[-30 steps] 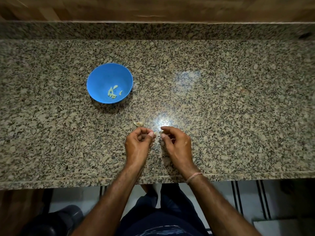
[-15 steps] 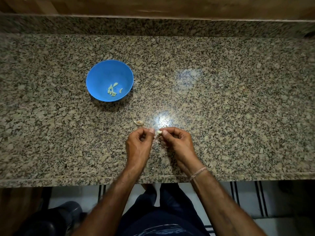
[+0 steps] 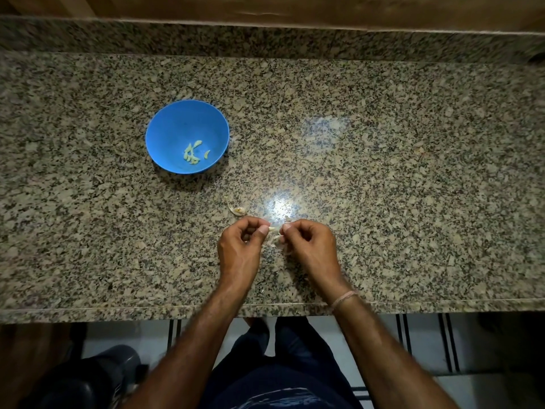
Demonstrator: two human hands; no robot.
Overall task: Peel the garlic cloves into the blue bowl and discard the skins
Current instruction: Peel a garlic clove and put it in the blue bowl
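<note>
**At the front of the granite counter [image 3: 383, 172], two hands closed on a single garlic clove [image 3: 273, 229].**
Within a second the left hand [image 3: 240, 249] and right hand [image 3: 309, 246] had drawn together, each pinching one end of the clove, with pale loose skin [image 3: 276, 240] hanging beneath it. The blue bowl [image 3: 165, 119], well apart to the left, held the same few peeled cloves [image 3: 193, 152]. A shed husk [image 3: 237, 210] lay just beyond the left hand. The peel appeared to be coming away and the clove was not yet ready to drop.

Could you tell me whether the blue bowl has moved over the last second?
No. The blue bowl keeps its spot relative to the loose garlic scrap on the counter.
</note>
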